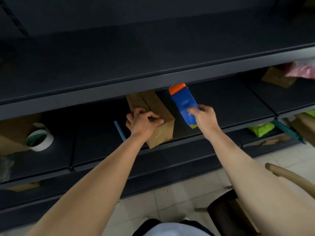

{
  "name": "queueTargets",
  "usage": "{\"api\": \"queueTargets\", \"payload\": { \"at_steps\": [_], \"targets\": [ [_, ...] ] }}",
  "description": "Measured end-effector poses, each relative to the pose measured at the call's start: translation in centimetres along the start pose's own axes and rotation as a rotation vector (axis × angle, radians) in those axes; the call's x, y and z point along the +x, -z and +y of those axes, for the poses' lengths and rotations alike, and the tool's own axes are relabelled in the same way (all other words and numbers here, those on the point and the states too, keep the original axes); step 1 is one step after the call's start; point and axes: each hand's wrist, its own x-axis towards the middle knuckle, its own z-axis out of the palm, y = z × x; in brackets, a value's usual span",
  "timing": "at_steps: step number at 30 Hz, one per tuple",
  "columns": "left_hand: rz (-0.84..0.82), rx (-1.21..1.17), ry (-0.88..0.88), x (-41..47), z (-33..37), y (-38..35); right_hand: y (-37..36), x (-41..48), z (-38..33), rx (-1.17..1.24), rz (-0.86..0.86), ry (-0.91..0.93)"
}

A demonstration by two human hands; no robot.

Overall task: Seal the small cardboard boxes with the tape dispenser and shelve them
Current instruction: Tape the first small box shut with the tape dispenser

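Step in hand (judged): sealing the small brown cardboard box (163, 113) where it sits on the dark metal middle shelf (230, 103), ahead of pushing it in. Whether the centre seam on its top already carries tape cannot be told; the near end face looks glossy, possibly taped.

To do it well:
- Keep the near end pinned so the box cannot skid back under the pull of the tape.
- Start the strip on the end face, run it straight along the seam, press it flat, then tear cleanly.
- Headroom is tight: the upper shelf's front lip (153, 84) overhangs the far end of the box. It may be better to draw the box toward the edge first.

Hands, near to far:
- Left hand (143, 123): fingers curled over the near top edge of the box, thumb laid along the top corner. A firm grip.
- Right hand (203, 116): wrapped round the near end of the blue plastic tape dispenser (183, 103), thumb on its upper face. The dispenser lies just right of the box, not touching it, and its orange tip (177, 88) points away under the upper lip.

Also noted: a thin blue stick (120, 131) just left of the left hand, and a white tape roll (40, 137) well off to the left on the same shelf.
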Motion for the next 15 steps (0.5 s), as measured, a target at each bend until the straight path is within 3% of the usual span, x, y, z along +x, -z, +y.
{"api": "queueTargets", "payload": {
  "at_steps": [12, 15],
  "targets": [
    [0.042, 0.029, -0.029, -0.9, 0.4, 0.0, 1.3, -5.3, 2.1, 0.269, -0.009, 0.027],
    [0.104, -0.141, -0.065, -0.8, 0.9, 1.2, 1.4, -6.5, 2.5, 0.310, -0.045, 0.018]
  ]
}}
